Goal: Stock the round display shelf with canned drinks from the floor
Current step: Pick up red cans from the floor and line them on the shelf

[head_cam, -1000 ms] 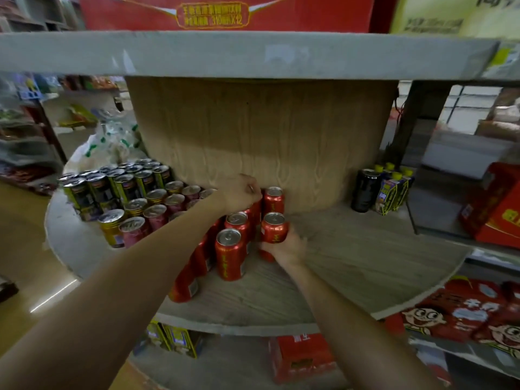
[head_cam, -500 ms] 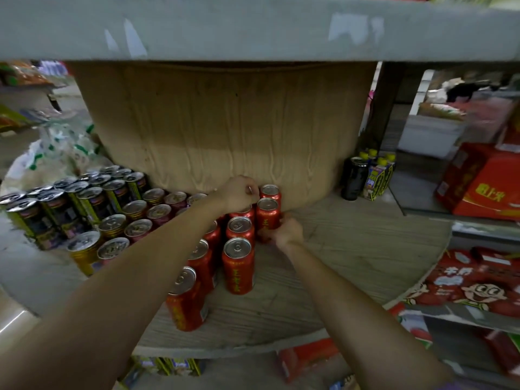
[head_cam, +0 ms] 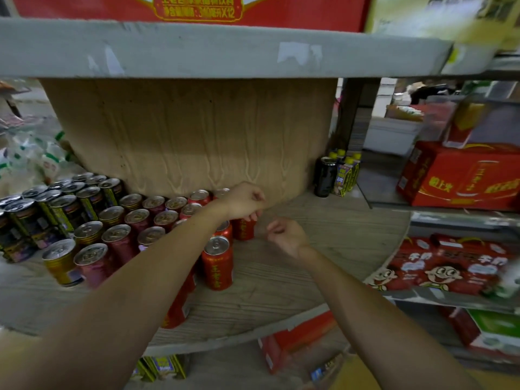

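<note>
A: Where's the rear red can [head_cam: 244, 228] lying relative to the hands?

B: Standing upright on the round wooden shelf [head_cam: 323, 237], near the core. Left hand [head_cam: 245, 200] is sitting directly over it, fingers curling onto its top, so left is nearer.

A: Right?

B: Right hand [head_cam: 285, 235] is hovering just beside it, loosely curled, holding nothing.

A: Look?

B: Red body, yellow lettering, silver lid like the front red can [head_cam: 217, 262].
</note>
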Tool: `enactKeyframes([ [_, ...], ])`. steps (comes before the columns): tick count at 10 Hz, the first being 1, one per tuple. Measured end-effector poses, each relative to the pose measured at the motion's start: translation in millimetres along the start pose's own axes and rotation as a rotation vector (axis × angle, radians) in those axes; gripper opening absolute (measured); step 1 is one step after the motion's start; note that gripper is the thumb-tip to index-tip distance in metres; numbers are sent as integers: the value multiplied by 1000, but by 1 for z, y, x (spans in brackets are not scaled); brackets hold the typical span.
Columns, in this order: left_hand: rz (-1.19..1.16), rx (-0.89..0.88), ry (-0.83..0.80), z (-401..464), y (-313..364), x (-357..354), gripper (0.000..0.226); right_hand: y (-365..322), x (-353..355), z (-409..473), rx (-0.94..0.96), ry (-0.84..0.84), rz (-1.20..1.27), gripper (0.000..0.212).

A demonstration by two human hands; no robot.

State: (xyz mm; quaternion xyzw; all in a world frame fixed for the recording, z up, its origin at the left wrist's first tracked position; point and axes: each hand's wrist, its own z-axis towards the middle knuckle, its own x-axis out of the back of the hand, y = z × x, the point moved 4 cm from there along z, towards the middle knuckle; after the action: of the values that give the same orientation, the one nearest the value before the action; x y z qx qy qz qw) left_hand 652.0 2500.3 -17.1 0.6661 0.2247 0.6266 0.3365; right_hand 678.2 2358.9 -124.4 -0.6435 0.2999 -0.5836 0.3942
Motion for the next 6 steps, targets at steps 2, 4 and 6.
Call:
enactKeyframes([
  [2, -8, -39, -136, 10, 43, -89, 7, 55, 75, -36, -11, 98, -31, 16],
  [4, -62, 30, -273, 11, 78, -205, 8, 133, 172, -93, -119, 173, 78, 13],
  [6, 125, 100, -25, -19, 80, -310, 11, 249, 191, -156, -371, 107, 197, 15],
])
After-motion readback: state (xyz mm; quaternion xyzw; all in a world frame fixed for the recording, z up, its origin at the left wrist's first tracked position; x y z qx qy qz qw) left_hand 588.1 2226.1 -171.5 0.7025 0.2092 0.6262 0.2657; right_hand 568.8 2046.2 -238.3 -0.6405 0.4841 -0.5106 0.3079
